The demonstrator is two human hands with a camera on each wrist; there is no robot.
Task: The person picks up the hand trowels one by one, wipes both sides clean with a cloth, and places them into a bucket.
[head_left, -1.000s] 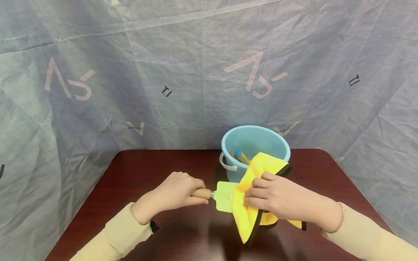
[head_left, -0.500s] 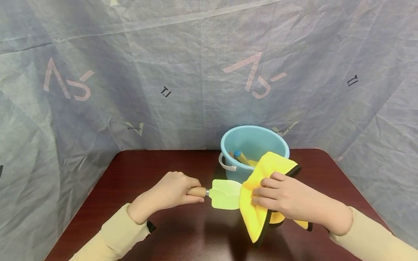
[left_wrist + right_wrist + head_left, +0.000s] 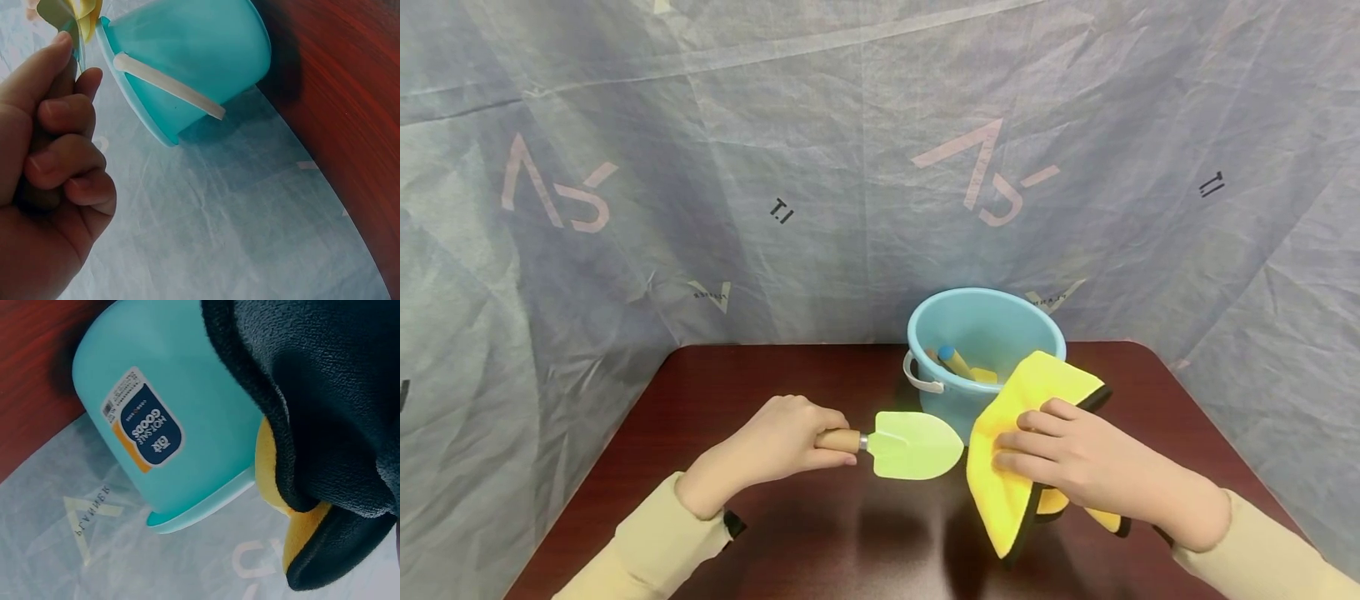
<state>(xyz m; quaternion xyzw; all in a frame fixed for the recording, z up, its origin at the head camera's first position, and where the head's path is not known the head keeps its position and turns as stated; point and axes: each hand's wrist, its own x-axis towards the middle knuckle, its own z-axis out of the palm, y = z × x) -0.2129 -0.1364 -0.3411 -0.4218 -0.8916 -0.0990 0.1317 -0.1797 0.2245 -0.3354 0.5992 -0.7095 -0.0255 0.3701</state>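
My left hand grips the short wooden handle of a garden trowel, whose pale green blade points right. In the left wrist view the fingers of that hand are curled round the handle. My right hand holds a bunched cloth, yellow on one side with a black edge. The right wrist view shows the cloth's dark side; the fingers are hidden there. A narrow gap separates the trowel's tip from the cloth in the head view. Both are held above the table.
Behind the cloth, a light blue bucket with a white handle stands on the dark red table. Inside it lie a yellowish stick with a blue end and a yellow piece. Grey sheeting hangs behind.
The cloth and my right hand have moved right, while my left hand and the trowel have shifted slightly left. The blade's tip, earlier covered by the cloth, now shows fully.
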